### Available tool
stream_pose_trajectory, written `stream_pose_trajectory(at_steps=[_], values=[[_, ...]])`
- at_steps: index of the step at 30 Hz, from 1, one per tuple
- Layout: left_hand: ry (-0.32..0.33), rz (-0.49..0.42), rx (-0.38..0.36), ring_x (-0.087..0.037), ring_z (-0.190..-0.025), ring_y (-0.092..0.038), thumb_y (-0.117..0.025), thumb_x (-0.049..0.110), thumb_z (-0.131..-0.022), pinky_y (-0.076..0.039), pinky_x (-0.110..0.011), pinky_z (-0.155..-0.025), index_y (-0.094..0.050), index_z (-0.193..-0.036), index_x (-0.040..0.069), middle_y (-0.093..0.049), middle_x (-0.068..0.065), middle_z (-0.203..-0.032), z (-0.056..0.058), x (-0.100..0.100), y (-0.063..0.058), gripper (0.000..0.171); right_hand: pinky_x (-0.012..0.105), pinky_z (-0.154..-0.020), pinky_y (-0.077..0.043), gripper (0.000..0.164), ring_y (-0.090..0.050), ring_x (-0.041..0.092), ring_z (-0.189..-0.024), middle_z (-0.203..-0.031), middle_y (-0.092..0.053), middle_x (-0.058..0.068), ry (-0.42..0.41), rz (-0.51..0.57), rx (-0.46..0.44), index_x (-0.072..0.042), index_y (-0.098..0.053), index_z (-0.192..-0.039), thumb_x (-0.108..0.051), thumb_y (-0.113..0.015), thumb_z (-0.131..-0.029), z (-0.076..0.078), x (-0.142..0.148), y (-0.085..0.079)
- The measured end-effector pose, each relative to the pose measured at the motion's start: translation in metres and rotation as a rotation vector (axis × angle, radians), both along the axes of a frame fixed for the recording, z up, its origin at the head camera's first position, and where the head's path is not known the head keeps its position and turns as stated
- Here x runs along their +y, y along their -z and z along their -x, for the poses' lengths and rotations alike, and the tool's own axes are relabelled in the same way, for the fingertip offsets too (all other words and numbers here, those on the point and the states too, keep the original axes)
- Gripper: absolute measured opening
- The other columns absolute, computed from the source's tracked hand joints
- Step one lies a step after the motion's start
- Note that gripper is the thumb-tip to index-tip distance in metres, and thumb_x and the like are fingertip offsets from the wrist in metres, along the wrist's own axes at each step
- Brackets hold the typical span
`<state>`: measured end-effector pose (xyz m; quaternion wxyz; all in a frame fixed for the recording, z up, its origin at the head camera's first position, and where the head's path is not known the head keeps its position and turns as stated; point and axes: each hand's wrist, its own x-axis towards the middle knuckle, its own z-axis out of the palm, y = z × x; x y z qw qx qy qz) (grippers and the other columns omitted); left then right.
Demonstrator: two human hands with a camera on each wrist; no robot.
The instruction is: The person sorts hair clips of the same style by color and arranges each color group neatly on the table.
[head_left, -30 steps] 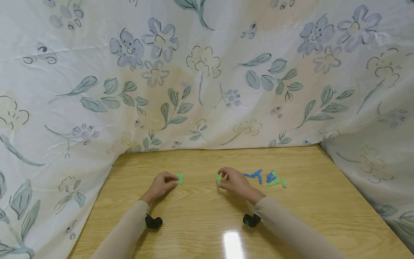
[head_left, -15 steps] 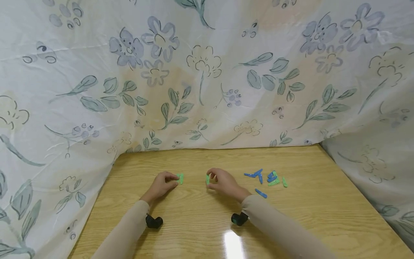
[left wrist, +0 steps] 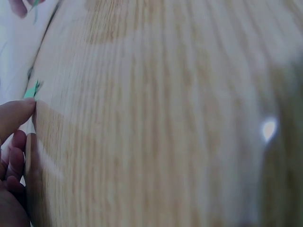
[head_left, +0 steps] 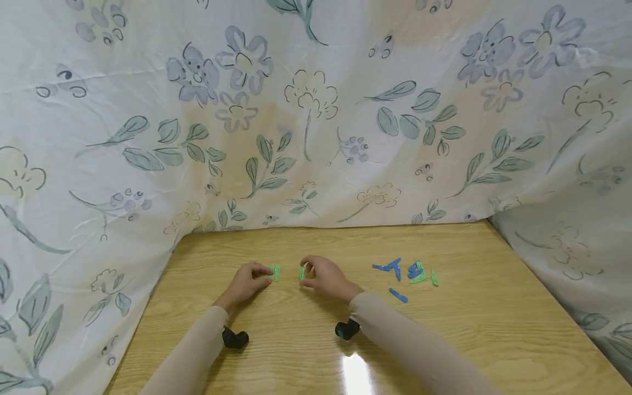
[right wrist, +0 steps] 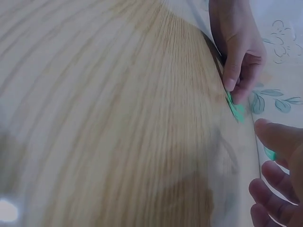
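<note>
On the table my left hand (head_left: 249, 278) pinches a green hair clip (head_left: 271, 270) between thumb and fingertips. A second green hair clip (head_left: 277, 273) lies right beside it. My right hand (head_left: 323, 277) holds another green hair clip (head_left: 302, 272) upright between thumb and forefinger, a short gap to the right of that pair. In the right wrist view the left hand (right wrist: 241, 56) is over the green clips (right wrist: 236, 111), while the clip in the right hand (right wrist: 281, 165) is mostly hidden by the thumb. The left wrist view shows only a green tip (left wrist: 32, 90) past the left thumb.
Right of the hands lie several blue hair clips (head_left: 396, 270), some overlapping green ones (head_left: 418, 278). One blue clip (head_left: 398, 295) lies nearer the front, and a single green clip (head_left: 434, 277) lies farther right. A floral cloth (head_left: 316, 137) hangs behind the wooden table (head_left: 296, 340).
My right hand has moved left with its green hair clip, closing on the left hand and uncovering a blue clip. The left hand has stayed in place.
</note>
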<state>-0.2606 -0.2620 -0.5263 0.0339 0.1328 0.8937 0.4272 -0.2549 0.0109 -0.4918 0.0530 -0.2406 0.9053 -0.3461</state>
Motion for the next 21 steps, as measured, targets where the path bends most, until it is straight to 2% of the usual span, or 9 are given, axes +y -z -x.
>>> stream_pose_trajectory(at_steps=[10,15,21], values=[[-0.006,0.001,-0.005,-0.024,-0.103,-0.058,-0.073,0.013,-0.094,-0.046,-0.035,-0.089,-0.077,-0.108,0.005,-0.067,-0.014,-0.114,-0.001,-0.003,0.001,0.017,0.028,-0.075,-0.051,0.046,-0.062,0.013,-0.088,-0.105,-0.069,0.003,-0.015,-0.055,0.009,-0.009,-0.063,-0.127,-0.026,-0.081,-0.088,0.006,-0.027,0.004],[-0.004,0.004,-0.013,-0.025,-0.106,-0.059,-0.073,0.013,-0.093,-0.046,-0.037,-0.092,-0.077,-0.108,0.006,-0.067,-0.013,-0.115,-0.003,-0.001,0.0,0.016,0.029,-0.075,-0.051,0.045,-0.063,0.013,-0.087,-0.102,-0.069,0.003,0.02,-0.077,0.026,-0.009,-0.064,-0.126,-0.025,-0.08,-0.087,0.008,-0.04,0.01],[-0.006,-0.001,-0.022,-0.022,-0.104,-0.057,-0.072,0.011,-0.093,-0.046,-0.034,-0.091,-0.077,-0.107,0.006,-0.066,-0.013,-0.115,-0.005,-0.001,0.0,0.016,0.027,-0.071,-0.05,0.044,-0.06,0.011,-0.082,-0.097,-0.067,-0.001,0.071,-0.075,-0.006,-0.009,-0.064,-0.126,-0.024,-0.079,-0.087,0.009,-0.053,0.019]])
